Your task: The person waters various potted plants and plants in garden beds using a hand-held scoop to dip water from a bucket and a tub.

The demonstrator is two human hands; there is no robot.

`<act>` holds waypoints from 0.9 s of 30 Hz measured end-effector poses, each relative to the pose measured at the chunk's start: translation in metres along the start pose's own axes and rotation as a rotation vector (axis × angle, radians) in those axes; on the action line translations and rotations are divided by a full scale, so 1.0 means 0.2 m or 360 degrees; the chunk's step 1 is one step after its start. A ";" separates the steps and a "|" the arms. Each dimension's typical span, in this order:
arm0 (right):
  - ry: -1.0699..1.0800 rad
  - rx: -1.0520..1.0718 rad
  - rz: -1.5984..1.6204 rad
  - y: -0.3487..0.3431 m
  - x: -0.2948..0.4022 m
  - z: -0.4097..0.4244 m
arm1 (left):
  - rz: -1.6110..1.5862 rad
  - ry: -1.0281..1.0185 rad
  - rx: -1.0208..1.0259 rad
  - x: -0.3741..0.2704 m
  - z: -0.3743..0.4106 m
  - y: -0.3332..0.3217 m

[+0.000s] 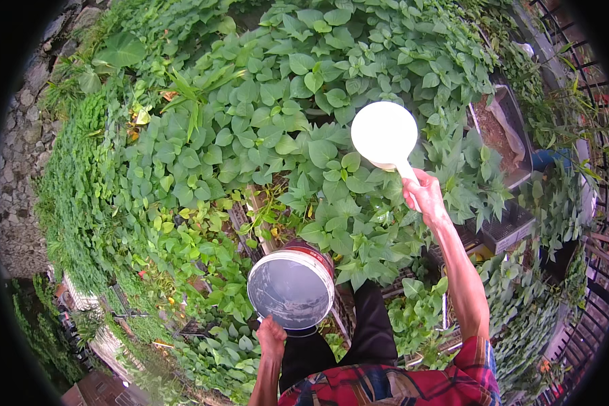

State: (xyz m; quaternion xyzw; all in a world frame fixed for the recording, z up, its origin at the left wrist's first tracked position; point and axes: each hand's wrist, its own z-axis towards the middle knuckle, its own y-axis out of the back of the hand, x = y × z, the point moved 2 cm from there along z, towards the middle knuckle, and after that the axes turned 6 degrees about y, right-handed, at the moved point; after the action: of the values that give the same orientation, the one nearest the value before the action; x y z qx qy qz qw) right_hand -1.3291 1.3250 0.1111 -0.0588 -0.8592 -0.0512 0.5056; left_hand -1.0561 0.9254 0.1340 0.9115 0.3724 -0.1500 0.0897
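Note:
My right hand (pixel 425 197) grips the handle of a white dipper (pixel 384 133), held out over broad green leaves. The dipper's round bowl looks overexposed, so I cannot tell what it holds. Close to my body, my left hand (pixel 271 336) is closed at the near edge of a bucket (pixel 291 286), seemingly on its handle. The bucket has a pale rim and a dark red outer wall that bears writing. Its inside is grey with whitish smears; whether liquid stands in it is unclear. Leafy vine plants (pixel 264 132) spread beneath both hands.
At the right, a planter box with soil (pixel 502 134) stands beyond a grey plastic crate (pixel 507 231). A black metal fence (pixel 596 289) runs along that side. Far left is a stone wall (pixel 25 152). A wooden strip (pixel 259 215) shows among yellowing leaves beyond the bucket.

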 end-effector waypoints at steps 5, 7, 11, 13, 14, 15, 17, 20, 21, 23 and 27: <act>0.0040 -0.0032 -0.0339 -0.28 0.09 0.40 | -0.0055 -0.0039 0.0007 0.02 0.01 0.05; 0.0172 -0.0236 -0.0620 -0.38 0.12 0.57 | -0.0106 -0.0035 0.0041 0.05 0.02 0.09; 0.0905 -0.0444 -0.1952 -0.57 0.14 0.87 | -0.0140 -0.0020 -0.0117 0.08 0.00 0.09; 0.1030 -0.0484 -0.2172 -0.65 0.18 0.97 | -0.0147 -0.0027 -0.0079 0.09 0.01 0.11; 0.0906 -0.0405 -0.2242 -0.71 0.24 0.98 | -0.0165 -0.0015 -0.0085 0.09 0.02 0.13; 0.0783 -0.0331 -0.2315 -0.75 0.29 0.99 | -0.0169 -0.0024 -0.0077 0.08 0.02 0.13; 0.0755 -0.0428 -0.2292 -0.73 0.33 1.04 | -0.0159 -0.0016 -0.0058 0.07 0.02 0.14; 0.0691 -0.0706 -0.1961 -0.57 0.28 1.15 | -0.0186 0.0024 -0.0072 0.06 0.02 0.11; 0.0608 -0.0627 -0.1964 -0.53 0.27 1.15 | -0.0142 0.0019 -0.0051 0.05 0.02 0.11; 0.0270 -0.0447 -0.1470 -0.48 0.21 1.15 | -0.0050 0.0011 -0.0001 0.05 0.04 0.13; -0.0100 -0.0363 0.0138 -0.41 0.07 1.05 | -0.0113 0.0051 -0.0004 0.04 0.05 0.13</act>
State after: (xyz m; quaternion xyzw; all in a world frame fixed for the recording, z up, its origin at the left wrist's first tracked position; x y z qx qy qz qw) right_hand -1.5295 1.2750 0.0206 -0.1545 -0.8598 -0.1247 0.4704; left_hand -1.0340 0.9100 0.1233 0.8998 0.4061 -0.1379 0.0795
